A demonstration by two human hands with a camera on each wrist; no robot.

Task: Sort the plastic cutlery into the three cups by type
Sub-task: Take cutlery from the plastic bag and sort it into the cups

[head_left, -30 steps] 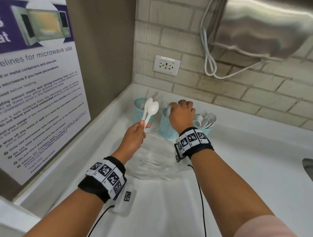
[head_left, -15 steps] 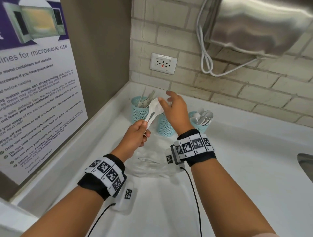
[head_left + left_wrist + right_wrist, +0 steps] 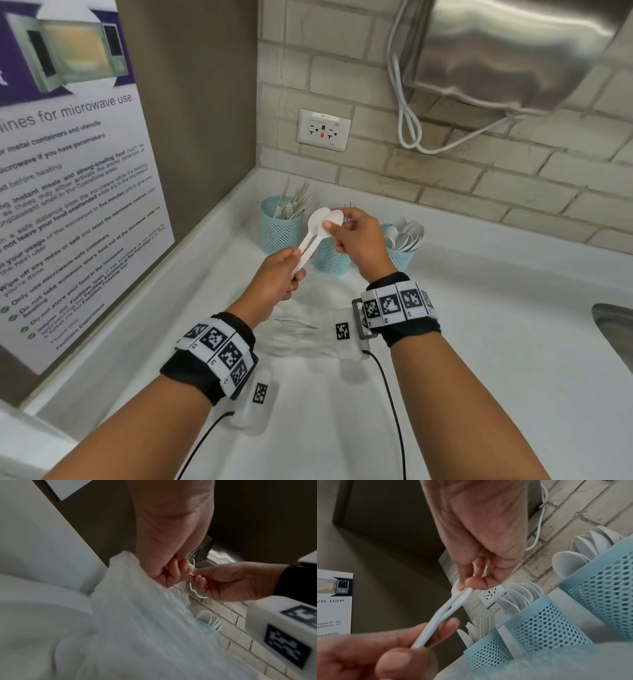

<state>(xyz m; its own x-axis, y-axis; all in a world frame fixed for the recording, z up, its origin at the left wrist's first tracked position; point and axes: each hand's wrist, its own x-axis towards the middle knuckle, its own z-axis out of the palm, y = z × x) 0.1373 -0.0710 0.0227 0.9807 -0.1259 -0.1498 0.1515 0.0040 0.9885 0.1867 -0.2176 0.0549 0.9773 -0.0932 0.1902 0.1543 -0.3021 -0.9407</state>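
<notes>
Two white plastic spoons (image 3: 317, 228) (image 3: 448, 609) are held above the counter. My left hand (image 3: 282, 277) (image 3: 373, 650) grips their handles. My right hand (image 3: 356, 233) (image 3: 476, 582) pinches the spoon bowls between thumb and fingers. Three blue mesh cups stand in a row by the wall: the left cup (image 3: 279, 226) (image 3: 489, 651) holds knives, the middle cup (image 3: 330, 258) (image 3: 544, 626) holds forks, the right cup (image 3: 402, 258) (image 3: 604, 595) holds spoons (image 3: 406, 234).
A clear plastic bag (image 3: 301, 325) (image 3: 145, 635) lies on the white counter (image 3: 479, 325) under my wrists. A brick wall with a socket (image 3: 323, 130) and a looped white cable (image 3: 407, 113) stands behind. A microwave notice (image 3: 68, 192) is left, a sink edge (image 3: 613, 329) right.
My right hand left the middle cup, moved left and took the bowls of the spoons that my left hand holds. The left hand stayed about where it was.
</notes>
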